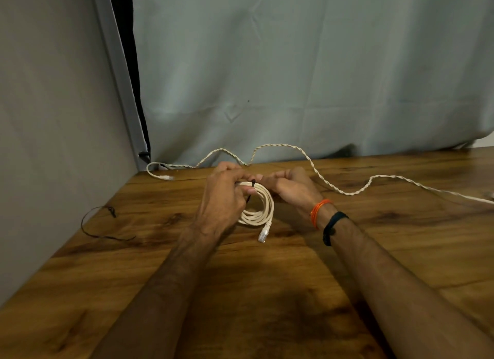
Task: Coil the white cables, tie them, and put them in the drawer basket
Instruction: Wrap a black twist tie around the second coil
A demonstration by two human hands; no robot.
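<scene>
Head view: left hand gripping coiled cable above worktop; right hand pinching black tie at coil top. Risk: tie slipping while loose, loops springing apart; plug dangling, snagging. Second cable lying uncoiled behind; spare tie lying left. Drawer basket not showing. No readable writing.
</scene>
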